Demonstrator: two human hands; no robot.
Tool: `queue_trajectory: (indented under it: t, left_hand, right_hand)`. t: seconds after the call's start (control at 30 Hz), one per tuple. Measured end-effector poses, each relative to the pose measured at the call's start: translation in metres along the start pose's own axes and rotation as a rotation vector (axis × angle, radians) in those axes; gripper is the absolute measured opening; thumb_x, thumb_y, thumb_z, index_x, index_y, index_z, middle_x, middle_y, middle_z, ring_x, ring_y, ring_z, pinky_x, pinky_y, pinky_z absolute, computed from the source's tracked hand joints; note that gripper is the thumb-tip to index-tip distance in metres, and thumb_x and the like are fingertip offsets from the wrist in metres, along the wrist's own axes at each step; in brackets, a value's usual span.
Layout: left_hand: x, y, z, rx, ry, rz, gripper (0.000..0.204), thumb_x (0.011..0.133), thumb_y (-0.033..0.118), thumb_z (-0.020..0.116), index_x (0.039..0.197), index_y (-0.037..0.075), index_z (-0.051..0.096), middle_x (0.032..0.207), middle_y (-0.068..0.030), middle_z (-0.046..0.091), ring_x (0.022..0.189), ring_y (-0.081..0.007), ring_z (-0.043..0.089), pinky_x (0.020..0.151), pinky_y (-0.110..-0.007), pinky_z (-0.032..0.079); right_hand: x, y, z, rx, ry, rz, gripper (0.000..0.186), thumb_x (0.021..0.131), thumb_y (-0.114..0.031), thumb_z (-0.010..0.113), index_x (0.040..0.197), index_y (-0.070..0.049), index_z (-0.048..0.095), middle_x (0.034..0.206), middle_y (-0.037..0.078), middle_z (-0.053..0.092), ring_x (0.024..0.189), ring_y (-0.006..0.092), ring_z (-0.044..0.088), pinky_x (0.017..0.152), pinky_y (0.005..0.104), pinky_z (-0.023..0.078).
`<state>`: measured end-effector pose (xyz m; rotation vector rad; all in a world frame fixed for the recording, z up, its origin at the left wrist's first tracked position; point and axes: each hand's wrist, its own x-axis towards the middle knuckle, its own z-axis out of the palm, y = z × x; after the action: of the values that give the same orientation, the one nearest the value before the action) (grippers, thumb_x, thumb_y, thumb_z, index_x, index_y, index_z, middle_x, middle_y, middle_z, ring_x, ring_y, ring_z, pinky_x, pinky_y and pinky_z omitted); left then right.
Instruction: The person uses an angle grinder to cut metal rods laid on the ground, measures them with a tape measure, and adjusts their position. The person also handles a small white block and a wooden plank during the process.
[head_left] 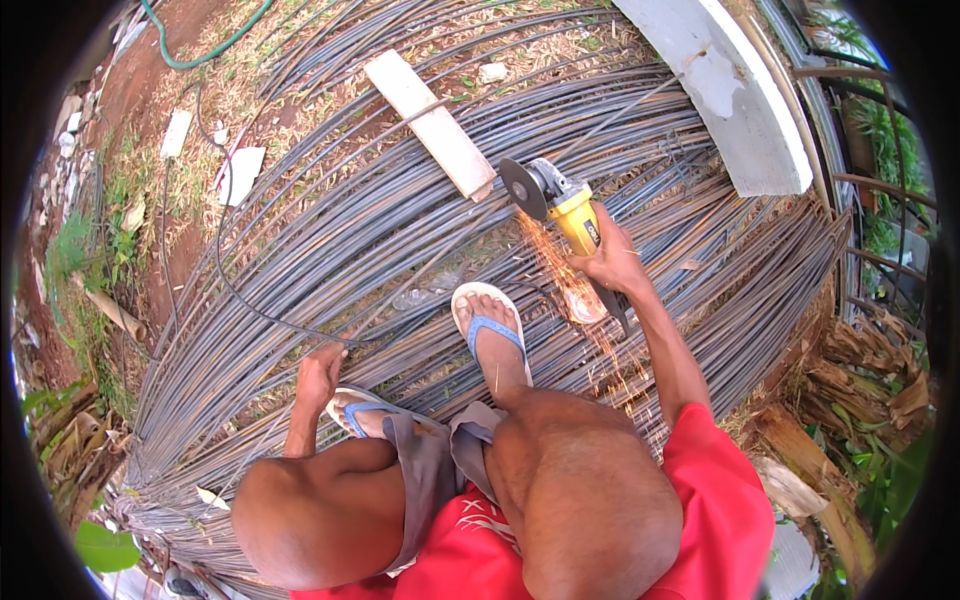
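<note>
My right hand (612, 258) is wrapped round the yellow body of an angle grinder (574, 214). Its dark cutting disc (523, 190) meets the steel rods near the end of a white board (430, 122). Orange sparks (550, 250) stream from the disc back past my sandalled right foot (492, 330). Beside my other sandal (365, 412), my left hand (320, 373) is closed low over the rods (330, 250), by a black cable (262, 312). Its fingertips are hidden, so what it grips cannot be made out.
Long bent rods spread across the ground under my feet. A grey-white slab (750, 110) lies at the far right, near a metal fence (880, 180). At the left are a white socket block (176, 134), a white scrap (241, 176) and a green hose (205, 58). Dry stalks (810, 470) lie right.
</note>
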<state>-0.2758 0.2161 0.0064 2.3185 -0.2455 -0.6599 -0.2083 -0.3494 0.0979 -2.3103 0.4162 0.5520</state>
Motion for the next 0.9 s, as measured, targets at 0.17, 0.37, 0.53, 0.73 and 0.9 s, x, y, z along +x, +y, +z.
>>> queue_trajectory:
  t: [0.17,0.37,0.53,0.73,0.9]
  left_hand:
    - [0.01,0.014,-0.006,0.01,-0.057,0.004,0.024,0.1,0.01,0.069,0.122,0.005,0.075,0.101,-0.0244,0.073,0.093,-0.0465,0.069,0.08,-0.048,0.055]
    - [0.0,0.017,-0.007,0.017,-0.019,0.003,0.022,0.098,0.008,0.071,0.119,0.002,0.074,0.105,-0.0255,0.073,0.095,-0.0477,0.069,0.082,-0.048,0.055]
    - [0.002,0.018,-0.007,0.018,-0.036,-0.035,0.02,0.098,0.009,0.071,0.115,-0.002,0.074,0.105,-0.0255,0.073,0.095,-0.0478,0.07,0.082,-0.048,0.056]
    - [0.003,0.023,-0.008,0.021,-0.035,-0.047,0.027,0.098,0.009,0.071,0.125,0.006,0.075,0.101,-0.0254,0.072,0.092,-0.0483,0.068,0.078,-0.049,0.055]
    - [-0.001,0.01,-0.002,0.02,0.008,0.02,0.029,0.099,0.011,0.07,0.127,0.011,0.075,0.092,-0.0241,0.069,0.082,-0.0471,0.067,0.071,-0.051,0.052]
  right_hand:
    - [-0.008,0.002,-0.002,0.035,-0.004,0.023,0.084,0.069,-0.016,0.082,0.145,-0.003,0.049,0.122,0.023,0.073,0.113,0.0385,0.072,0.1,0.0479,0.056]
    - [0.0,-0.008,0.002,0.038,-0.034,0.055,0.089,0.07,-0.012,0.083,0.15,-0.004,0.046,0.123,0.024,0.072,0.112,0.0387,0.072,0.102,0.0476,0.055]
    - [-0.002,-0.008,0.001,-0.004,0.004,0.024,0.083,0.072,-0.012,0.081,0.148,-0.006,0.047,0.115,0.024,0.075,0.102,0.0393,0.075,0.095,0.0466,0.057]
    - [-0.005,-0.005,0.002,-0.002,-0.022,0.051,0.095,0.069,-0.01,0.081,0.156,-0.001,0.044,0.132,0.024,0.069,0.118,0.0365,0.069,0.106,0.0463,0.054]
    - [0.004,-0.009,0.005,0.014,-0.016,0.056,0.09,0.069,-0.01,0.081,0.152,-0.001,0.046,0.124,0.022,0.071,0.11,0.0351,0.071,0.098,0.0438,0.056]
